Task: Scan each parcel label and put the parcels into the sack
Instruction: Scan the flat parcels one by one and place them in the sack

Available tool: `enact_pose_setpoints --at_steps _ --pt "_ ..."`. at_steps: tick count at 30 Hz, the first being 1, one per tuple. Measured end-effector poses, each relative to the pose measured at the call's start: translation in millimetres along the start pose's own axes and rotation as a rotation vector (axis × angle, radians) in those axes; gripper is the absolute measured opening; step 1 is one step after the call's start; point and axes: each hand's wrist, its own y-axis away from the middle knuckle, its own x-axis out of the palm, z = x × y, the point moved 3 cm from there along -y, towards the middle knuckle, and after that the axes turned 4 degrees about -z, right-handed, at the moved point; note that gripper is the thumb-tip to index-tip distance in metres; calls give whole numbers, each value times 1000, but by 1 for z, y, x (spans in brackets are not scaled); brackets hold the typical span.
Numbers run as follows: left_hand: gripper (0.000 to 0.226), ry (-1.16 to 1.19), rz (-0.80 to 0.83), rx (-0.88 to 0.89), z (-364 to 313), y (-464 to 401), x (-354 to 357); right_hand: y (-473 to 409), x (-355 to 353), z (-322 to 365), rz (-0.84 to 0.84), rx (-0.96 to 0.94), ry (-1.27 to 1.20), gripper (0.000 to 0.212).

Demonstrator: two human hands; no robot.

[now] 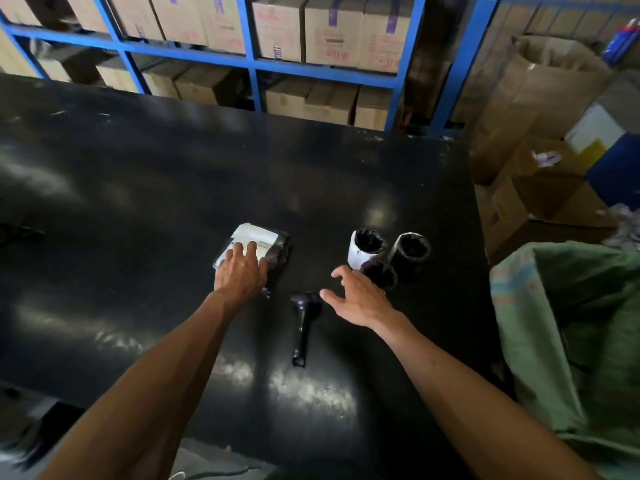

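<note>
seemingly before scanning: the left hand lies flat, fingers spread, on a flat labelled parcel just left of the scanner. the right hand, open and empty, hovers right of it; grasping comes next. three cylindrical parcels crowd nearby; the green sack gapes far right.

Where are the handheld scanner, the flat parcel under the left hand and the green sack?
handheld scanner (304, 323), head view, on the middle of its handle.
flat parcel (258, 237), head view, on its white label beyond the fingers.
green sack (588, 306), head view, on its inner wall.
</note>
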Motion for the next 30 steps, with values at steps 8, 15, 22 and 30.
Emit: enact_pose_setpoints --at_steps 8,15,22,30 --pt "66 10 130 -125 60 -27 20 -24 63 38 225 237 23 96" --pt "91 40 261 -213 86 -73 56 -46 87 43 185 335 -100 86" --pt "118 173 538 -208 92 -121 77 -72 70 26 110 378 -346 70" --pt "157 488 662 -265 88 -140 72 -97 48 21 111 604 -1127 36"
